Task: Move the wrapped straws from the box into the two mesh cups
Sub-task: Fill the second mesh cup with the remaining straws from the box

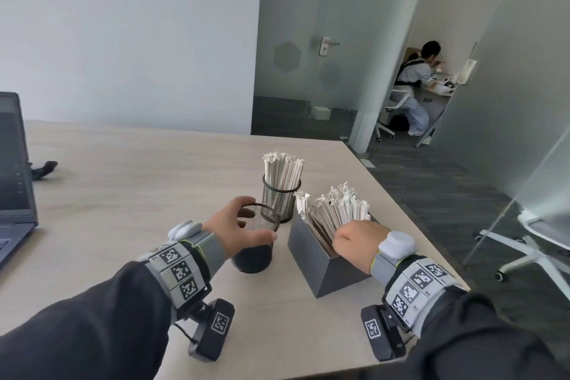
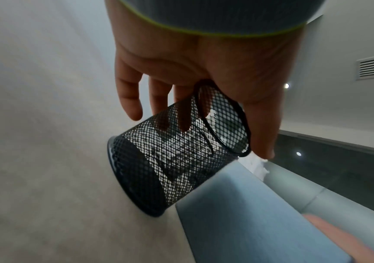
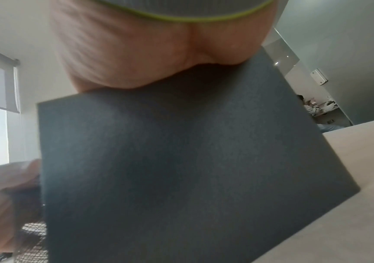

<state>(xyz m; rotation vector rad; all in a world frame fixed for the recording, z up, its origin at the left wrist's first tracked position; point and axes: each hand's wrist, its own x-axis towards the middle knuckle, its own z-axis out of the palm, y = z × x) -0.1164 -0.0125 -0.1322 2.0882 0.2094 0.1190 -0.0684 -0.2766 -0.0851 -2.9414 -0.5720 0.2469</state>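
Left hand (image 1: 243, 230), mine, grips the empty near cup (image 1: 254, 241) at its rim, fingers curled around it. Right hand (image 1: 359, 239) reaches into the box (image 1: 327, 265) among its straws (image 1: 336, 210); its fingers are hidden, so I cannot tell their grip. Far cup (image 1: 281, 200) stands full: roughly half done, I judge.

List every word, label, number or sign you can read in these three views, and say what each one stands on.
No readable words or brands in any view.
Left wristband: square black-and-white coded markers, no letters.
Right wristband: the same markers, with tiny print beside them, too small to read.
Wrist camera blocks: one marker each, no text.
Box, straw wrappers, laptop: no legible print.
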